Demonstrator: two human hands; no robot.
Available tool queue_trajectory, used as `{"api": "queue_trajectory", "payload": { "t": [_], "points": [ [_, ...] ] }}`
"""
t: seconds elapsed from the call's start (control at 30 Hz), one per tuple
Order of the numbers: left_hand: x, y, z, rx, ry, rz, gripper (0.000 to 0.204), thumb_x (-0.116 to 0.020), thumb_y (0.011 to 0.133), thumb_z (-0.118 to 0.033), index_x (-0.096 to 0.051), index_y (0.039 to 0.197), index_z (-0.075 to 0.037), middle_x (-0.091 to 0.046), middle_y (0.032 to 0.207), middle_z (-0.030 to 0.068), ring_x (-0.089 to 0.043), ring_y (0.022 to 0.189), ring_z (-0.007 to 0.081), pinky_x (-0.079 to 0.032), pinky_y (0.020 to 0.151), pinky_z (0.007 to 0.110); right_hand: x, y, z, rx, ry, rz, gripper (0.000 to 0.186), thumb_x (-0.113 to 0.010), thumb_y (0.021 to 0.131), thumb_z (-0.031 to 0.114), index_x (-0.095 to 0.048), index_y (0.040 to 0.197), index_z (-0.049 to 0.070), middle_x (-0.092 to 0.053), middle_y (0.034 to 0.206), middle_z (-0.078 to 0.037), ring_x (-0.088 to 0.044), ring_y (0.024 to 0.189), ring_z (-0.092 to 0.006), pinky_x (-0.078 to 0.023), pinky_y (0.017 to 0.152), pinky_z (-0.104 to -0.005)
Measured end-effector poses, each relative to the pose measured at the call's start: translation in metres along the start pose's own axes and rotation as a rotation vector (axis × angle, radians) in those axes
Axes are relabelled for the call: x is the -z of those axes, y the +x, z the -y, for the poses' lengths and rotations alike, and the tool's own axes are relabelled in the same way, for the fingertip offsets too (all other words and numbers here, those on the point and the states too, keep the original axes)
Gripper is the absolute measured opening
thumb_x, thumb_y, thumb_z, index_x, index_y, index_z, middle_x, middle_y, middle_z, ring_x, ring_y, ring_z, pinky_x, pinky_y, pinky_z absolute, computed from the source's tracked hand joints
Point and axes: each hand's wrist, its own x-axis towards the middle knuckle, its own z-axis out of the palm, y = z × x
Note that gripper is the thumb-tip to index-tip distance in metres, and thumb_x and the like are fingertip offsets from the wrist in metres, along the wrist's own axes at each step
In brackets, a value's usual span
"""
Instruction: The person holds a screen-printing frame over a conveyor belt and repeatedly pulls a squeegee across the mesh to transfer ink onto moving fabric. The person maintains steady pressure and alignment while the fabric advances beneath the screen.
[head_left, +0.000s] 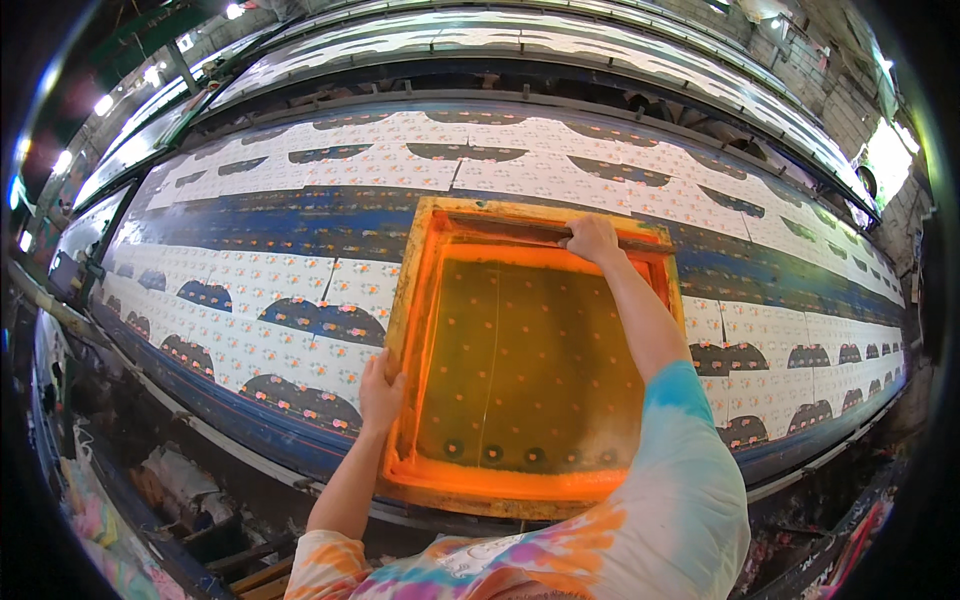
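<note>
A wooden-framed printing screen (530, 350) with orange ink along its inner edges lies on the long printing table (250, 215), over white fabric pieces (350, 275) printed with small flowers. My left hand (382, 395) grips the left side of the frame, fingers curled on its outer edge. At the screen's far end, my right hand (590, 238) is closed on a dark squeegee bar (510, 230) that lies along the inside of the top rail. The right forearm crosses the screen's right part and hides some of it.
More printed pieces (610, 140) lie in rows along the table, with dark curved cut-outs between them. Further long tables (420, 40) run behind. A metal rail (170, 400) follows the near edge, with bundled cloth (175, 485) below at left. Block walls stand at right.
</note>
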Motion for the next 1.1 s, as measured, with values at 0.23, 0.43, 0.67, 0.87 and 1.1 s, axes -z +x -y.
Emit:
{"api": "queue_trajectory", "payload": {
  "t": [0.23, 0.43, 0.67, 0.87, 1.1],
  "points": [
    [-0.003, -0.005, 0.009, -0.044, 0.014, -0.031, 0.058, -0.074, 0.088, -0.013, -0.055, 0.142, -0.002, -0.061, 0.124, 0.0224, -0.06, 0.116, 0.0429, -0.051, 0.098, 0.047, -0.006, -0.02, 0.02, -0.012, -0.048, 0.105, 0.044, -0.078, 0.083, 0.051, -0.078, 0.093, 0.009, -0.077, 0.094, -0.015, -0.074, 0.095, -0.0342, -0.058, 0.082, -0.0478],
    [-0.01, 0.004, 0.019, -0.071, 0.038, -0.059, 0.054, -0.071, 0.093, -0.018, -0.056, 0.143, -0.001, -0.062, 0.129, 0.0216, -0.06, 0.118, 0.0412, -0.051, 0.099, 0.046, -0.012, -0.099, 0.055, -0.037, -0.07, 0.177, 0.042, -0.076, 0.085, 0.051, -0.079, 0.093, 0.009, -0.077, 0.091, -0.014, -0.074, 0.09, -0.0331, -0.058, 0.08, -0.0471],
    [-0.014, 0.009, 0.033, 0.095, -0.362, -0.063, 0.041, -0.056, 0.106, -0.03, -0.07, 0.125, 0.003, -0.073, 0.117, 0.0194, -0.069, 0.11, 0.0329, -0.051, 0.098, 0.04, -0.007, -0.261, 0.113, 0.009, 0.082, 0.147, 0.028, -0.076, 0.081, 0.036, -0.078, 0.092, 0.011, -0.076, 0.088, -0.012, -0.074, 0.084, -0.0322, -0.057, 0.071, -0.0483],
    [-0.01, 0.004, 0.033, 0.011, -0.289, -0.053, 0.042, -0.056, 0.105, -0.03, -0.067, 0.128, 0.003, -0.071, 0.123, 0.0209, -0.067, 0.115, 0.034, -0.05, 0.101, 0.042, -0.007, -0.389, 0.166, 0.039, 0.075, 0.078, 0.02, -0.071, 0.072, 0.022, -0.075, 0.086, 0.008, -0.074, 0.089, -0.011, -0.073, 0.087, -0.0315, -0.058, 0.072, -0.0477],
    [-0.006, 0.002, 0.031, -0.059, -0.062, -0.012, 0.044, -0.055, 0.104, -0.028, -0.062, 0.135, 0.002, -0.065, 0.133, 0.0241, -0.06, 0.125, 0.0405, -0.046, 0.106, 0.047, -0.016, -0.479, 0.206, -0.006, 0.106, -0.014, 0.027, -0.072, 0.071, 0.022, -0.073, 0.093, 0.008, -0.073, 0.09, -0.01, -0.073, 0.089, -0.0305, -0.058, 0.073, -0.0455]
  ]
}}
